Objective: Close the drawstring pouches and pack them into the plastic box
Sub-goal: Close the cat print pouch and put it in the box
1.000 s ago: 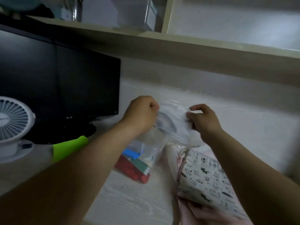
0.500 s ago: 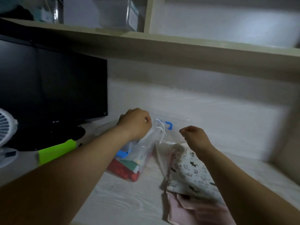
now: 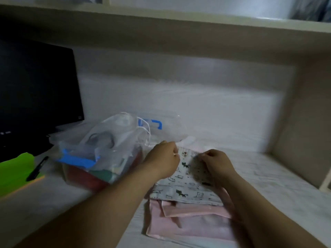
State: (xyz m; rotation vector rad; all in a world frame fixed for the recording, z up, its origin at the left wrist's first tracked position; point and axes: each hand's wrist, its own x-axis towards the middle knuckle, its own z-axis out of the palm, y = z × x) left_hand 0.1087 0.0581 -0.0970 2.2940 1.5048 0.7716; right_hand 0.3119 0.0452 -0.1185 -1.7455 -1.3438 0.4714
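Translucent and seemingly cinched, one drawstring pouch sits in the clear plastic box, left of centre. The left hand and right hand pinch the cat-print pouch by its top edge at lower centre. The pink pouches beneath it are not yet packed.

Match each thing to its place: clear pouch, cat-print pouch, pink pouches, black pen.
Things:
1 clear pouch
2 cat-print pouch
3 pink pouches
4 black pen

Places:
A on the green pad
B under the cat-print pouch
C in the plastic box
D gripped by left hand and right hand

Pairs: 1-C; 2-D; 3-B; 4-A
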